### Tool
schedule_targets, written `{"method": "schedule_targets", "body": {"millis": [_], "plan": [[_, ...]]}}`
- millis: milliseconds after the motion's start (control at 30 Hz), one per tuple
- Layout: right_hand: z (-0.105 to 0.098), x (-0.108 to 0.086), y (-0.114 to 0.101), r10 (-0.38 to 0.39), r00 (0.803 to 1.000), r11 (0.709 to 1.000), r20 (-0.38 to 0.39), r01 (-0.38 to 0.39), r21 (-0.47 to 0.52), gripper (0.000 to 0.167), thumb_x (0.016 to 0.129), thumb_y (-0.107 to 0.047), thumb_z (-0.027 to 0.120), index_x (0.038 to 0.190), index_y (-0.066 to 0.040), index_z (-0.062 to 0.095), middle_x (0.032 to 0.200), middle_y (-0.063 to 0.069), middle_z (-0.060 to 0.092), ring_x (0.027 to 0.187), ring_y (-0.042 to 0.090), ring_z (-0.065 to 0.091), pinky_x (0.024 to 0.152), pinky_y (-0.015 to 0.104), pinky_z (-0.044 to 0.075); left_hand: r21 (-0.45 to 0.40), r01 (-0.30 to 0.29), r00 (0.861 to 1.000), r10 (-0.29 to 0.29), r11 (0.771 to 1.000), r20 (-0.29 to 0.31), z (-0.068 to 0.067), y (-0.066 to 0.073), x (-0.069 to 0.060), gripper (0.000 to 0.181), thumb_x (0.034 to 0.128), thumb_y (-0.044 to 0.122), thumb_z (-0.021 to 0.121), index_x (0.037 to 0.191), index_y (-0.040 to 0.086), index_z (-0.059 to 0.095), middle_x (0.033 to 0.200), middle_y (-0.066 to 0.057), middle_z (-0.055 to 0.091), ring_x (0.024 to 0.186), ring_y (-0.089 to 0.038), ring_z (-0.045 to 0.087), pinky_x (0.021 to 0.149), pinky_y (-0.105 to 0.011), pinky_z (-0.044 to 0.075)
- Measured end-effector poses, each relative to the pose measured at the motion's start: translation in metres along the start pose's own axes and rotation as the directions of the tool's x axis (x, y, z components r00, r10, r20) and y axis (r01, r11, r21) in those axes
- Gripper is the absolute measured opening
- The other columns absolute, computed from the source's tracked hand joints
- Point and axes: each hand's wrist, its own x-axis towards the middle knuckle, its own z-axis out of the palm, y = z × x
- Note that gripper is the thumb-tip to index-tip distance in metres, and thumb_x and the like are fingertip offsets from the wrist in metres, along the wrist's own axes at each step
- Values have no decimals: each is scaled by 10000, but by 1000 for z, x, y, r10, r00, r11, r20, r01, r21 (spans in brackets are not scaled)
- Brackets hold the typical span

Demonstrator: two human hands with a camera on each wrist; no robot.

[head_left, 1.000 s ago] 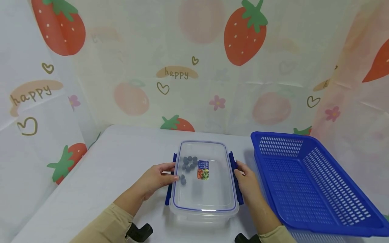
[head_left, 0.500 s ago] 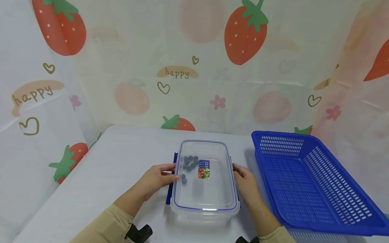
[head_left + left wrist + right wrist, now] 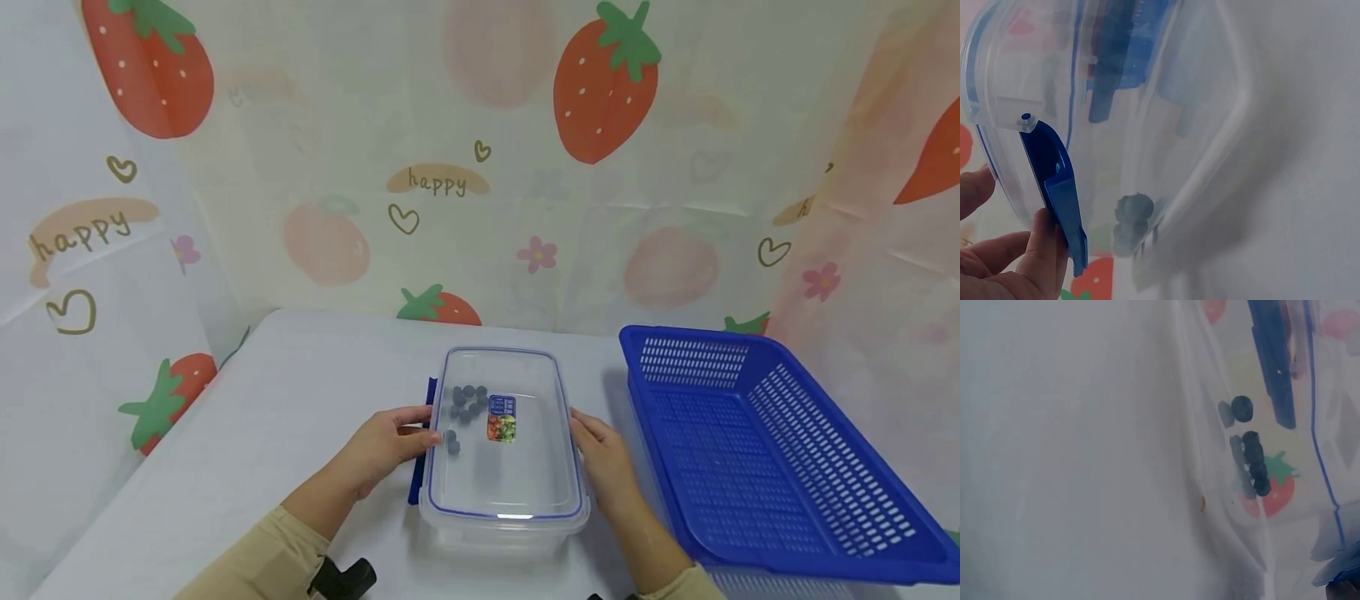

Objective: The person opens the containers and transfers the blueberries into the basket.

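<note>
A clear plastic food container (image 3: 517,483) with a blue-rimmed lid stands on the white table; dark blueberries (image 3: 468,404) lie inside at its left. My left hand (image 3: 378,450) grips its left edge, thumb on the lid. In the left wrist view, left fingers (image 3: 1041,250) touch the blue left latch (image 3: 1063,194), which sticks outward. My right hand (image 3: 607,462) presses the container's right side with rather straight fingers. The right latch no longer shows in the head view. In the right wrist view, blueberries (image 3: 1254,459) show through the wall, with blue plastic (image 3: 1341,569) at lower right.
A large blue perforated basket (image 3: 750,467) stands right of the container, close to my right forearm. Fabric printed with strawberries (image 3: 607,92) hangs behind and along both sides of the table (image 3: 315,358).
The right latch, which stuck out a second ago, has folded down against the container's side under my right hand. That hand has moved slightly inward. My left hand has stayed in place.
</note>
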Motion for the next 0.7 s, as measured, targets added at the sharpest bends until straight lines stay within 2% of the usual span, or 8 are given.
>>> {"method": "schedule_targets", "body": {"millis": [233, 500, 600, 700], "plan": [[3, 2, 0, 37, 999, 998, 32, -39, 50, 358, 931, -92, 495, 1244, 79, 511, 1216, 237, 547, 1034, 261, 556, 781, 236, 466, -2, 4, 1000, -4, 1000, -14, 0, 0, 3, 528, 799, 251, 707, 1268, 69, 546, 1212, -97, 579, 1021, -184, 591, 886, -381, 464], [2, -4, -4, 69, 985, 979, 157, -97, 180, 428, 950, -165, 442, 1318, 53, 417, 1244, 232, 503, 980, 192, 562, 797, 298, 477, 5, 8, 999, -8, 1000, -40, 5, 3, 2, 492, 857, 261, 645, 1285, 53, 523, 1220, -93, 569, 1043, -191, 582, 898, -383, 454], [2, -5, -2, 76, 977, 973, 198, -116, 202, 455, 948, -180, 429, 1348, 28, 368, 1272, 214, 474, 1013, 201, 538, 821, 312, 462, 11, 16, 1000, -16, 1000, -20, 6, 1, 2, 545, 859, 317, 634, 1320, 69, 483, 1244, -81, 551, 1073, -202, 564, 910, -397, 445], [3, -6, 0, 76, 972, 974, 222, -120, 190, 494, 939, -184, 444, 1376, 5, 309, 1326, 192, 428, 1102, 244, 484, 894, 357, 437, 13, 9, 1000, -10, 1000, 27, 6, 1, 2, 621, 841, 352, 649, 1349, 69, 431, 1222, -85, 554, 1063, -207, 555, 918, -412, 440]]}}
